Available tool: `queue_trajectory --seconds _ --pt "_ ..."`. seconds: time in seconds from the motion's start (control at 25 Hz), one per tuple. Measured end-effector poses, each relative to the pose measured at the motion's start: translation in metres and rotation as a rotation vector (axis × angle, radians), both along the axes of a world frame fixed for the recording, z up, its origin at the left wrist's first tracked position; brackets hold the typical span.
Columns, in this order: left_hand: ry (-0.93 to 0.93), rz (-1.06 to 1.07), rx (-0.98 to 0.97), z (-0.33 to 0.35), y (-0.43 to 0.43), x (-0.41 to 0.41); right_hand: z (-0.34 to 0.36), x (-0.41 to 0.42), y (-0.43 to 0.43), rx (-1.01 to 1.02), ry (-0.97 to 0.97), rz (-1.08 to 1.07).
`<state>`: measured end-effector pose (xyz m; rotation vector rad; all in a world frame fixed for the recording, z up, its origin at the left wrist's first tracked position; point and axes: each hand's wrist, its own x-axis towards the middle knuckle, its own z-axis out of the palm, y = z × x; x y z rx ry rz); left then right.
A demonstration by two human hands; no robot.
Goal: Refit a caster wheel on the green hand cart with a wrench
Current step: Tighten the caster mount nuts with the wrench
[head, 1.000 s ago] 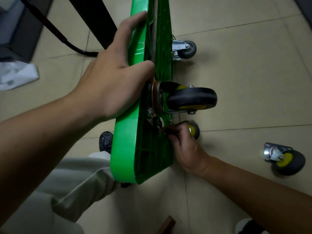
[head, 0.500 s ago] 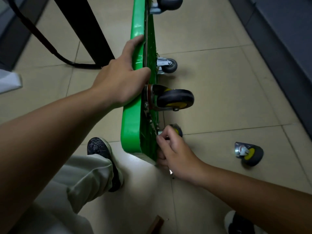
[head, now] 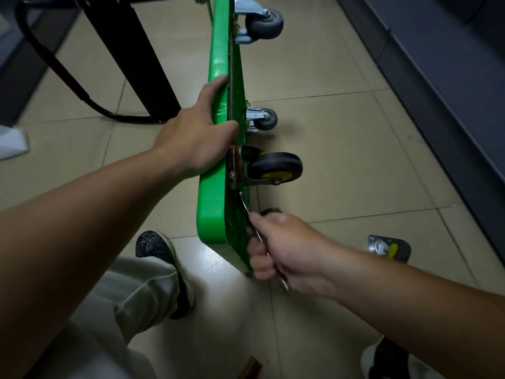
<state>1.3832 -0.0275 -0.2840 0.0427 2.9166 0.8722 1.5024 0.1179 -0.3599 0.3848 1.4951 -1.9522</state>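
Observation:
The green hand cart (head: 211, 203) stands on its edge on the tiled floor, underside facing right. My left hand (head: 198, 142) grips its top rim. A black caster wheel with a yellow hub (head: 274, 168) sits against the underside near my end. My right hand (head: 281, 248) holds a metal wrench (head: 247, 212) whose head reaches up to the caster's mounting plate. Two grey casters (head: 263, 23) (head: 266, 120) are fixed farther along the deck. A loose caster (head: 389, 248) lies on the floor to the right.
A black table leg and curved black tube (head: 136, 67) stand left of the cart. My shoe (head: 159, 250) rests on the floor below the deck. A dark cabinet base (head: 437, 77) runs along the right. A small brown piece (head: 252, 367) lies near the bottom edge.
The view has pulled back and tilted up, showing more of the cart. My right hand has slid down from the bolt area and now grips the wrench handle lower.

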Motion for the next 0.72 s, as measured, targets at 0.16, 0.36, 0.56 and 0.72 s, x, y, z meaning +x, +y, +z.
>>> queue_trajectory --seconds 0.16,0.36,0.56,0.72 --pt "-0.003 0.001 0.013 -0.002 0.001 -0.003 -0.06 0.016 0.037 0.474 0.631 0.087" --pt "-0.013 -0.034 0.071 -0.004 0.001 -0.002 -0.105 -0.038 0.032 0.639 0.988 0.128" --pt "0.006 -0.029 0.099 -0.006 -0.002 -0.004 -0.134 -0.069 0.021 0.663 1.232 0.21" --pt "0.044 -0.037 0.08 -0.009 -0.004 -0.006 -0.14 -0.099 0.024 0.666 1.347 0.283"
